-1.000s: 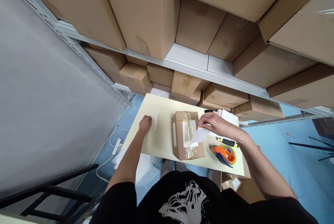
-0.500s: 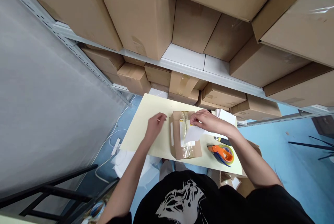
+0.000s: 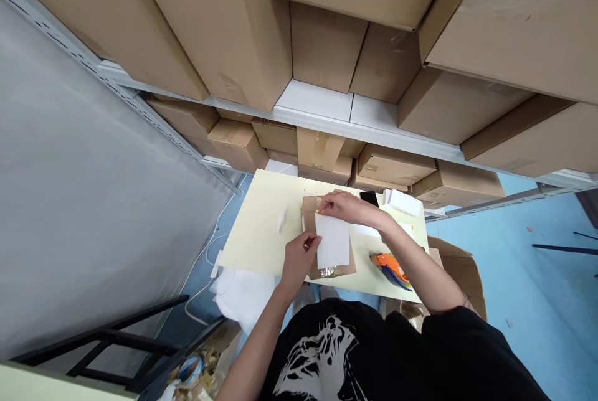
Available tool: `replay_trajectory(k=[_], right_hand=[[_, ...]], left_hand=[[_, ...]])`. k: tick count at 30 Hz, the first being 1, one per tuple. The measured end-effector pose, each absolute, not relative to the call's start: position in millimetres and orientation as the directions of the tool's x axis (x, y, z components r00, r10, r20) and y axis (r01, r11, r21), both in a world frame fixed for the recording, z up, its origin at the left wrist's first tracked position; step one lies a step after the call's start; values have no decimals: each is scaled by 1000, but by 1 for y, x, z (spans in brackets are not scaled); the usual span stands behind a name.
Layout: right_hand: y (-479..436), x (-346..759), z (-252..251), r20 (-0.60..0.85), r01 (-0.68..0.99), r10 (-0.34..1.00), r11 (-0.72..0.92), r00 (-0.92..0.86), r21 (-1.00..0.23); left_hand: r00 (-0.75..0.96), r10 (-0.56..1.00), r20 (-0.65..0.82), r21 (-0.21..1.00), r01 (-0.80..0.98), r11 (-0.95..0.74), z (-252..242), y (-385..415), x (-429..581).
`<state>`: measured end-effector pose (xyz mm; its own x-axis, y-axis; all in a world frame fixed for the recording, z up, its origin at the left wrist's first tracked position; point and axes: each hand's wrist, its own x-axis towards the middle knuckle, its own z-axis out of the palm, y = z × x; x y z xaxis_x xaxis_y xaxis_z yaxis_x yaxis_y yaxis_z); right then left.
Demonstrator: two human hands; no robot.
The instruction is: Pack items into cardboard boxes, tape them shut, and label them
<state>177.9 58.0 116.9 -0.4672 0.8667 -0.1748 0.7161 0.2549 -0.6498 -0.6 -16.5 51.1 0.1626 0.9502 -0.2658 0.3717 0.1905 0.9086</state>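
A small taped cardboard box (image 3: 309, 213) lies on the pale yellow table (image 3: 261, 226). A white label sheet (image 3: 332, 240) is spread over its top. My left hand (image 3: 301, 256) pinches the sheet's near left edge. My right hand (image 3: 340, 205) pinches its far edge above the box. Both hands are closed on the sheet.
An orange tape dispenser (image 3: 391, 266) lies right of the box, a small white strip (image 3: 282, 219) to its left. A black phone (image 3: 369, 198) and white papers (image 3: 403, 202) sit at the table's back. Shelves of stacked cartons (image 3: 327, 58) rise behind. An open carton (image 3: 460, 273) stands at right.
My left hand left the white strip and came right to the box. My right hand carried the white sheet over the box top, and both hands now hold it there.
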Motion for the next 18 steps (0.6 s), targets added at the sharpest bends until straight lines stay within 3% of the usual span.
replay_trajectory(k=[2,4,7,11,18], right_hand=[[50,180,100,-4,663,938,242,-347,-709],[34,185,81,90,632,991,132,-98,-764],[0,189,52,-33,589,985,-127,167,-798],[-39,187,23,-175,564,970,-242,171,-790],[-50,182,1,-76,703,977,-196,198,-684]], left_hand=[[121,943,-310,903,347,253,48,-15,0],[94,943,-319,897,351,268,44,-13,1],[83,955,-286,893,385,234,40,-10,6],[73,953,-295,881,408,241,33,-10,15],[81,976,-202,816,565,122,17,-13,23]])
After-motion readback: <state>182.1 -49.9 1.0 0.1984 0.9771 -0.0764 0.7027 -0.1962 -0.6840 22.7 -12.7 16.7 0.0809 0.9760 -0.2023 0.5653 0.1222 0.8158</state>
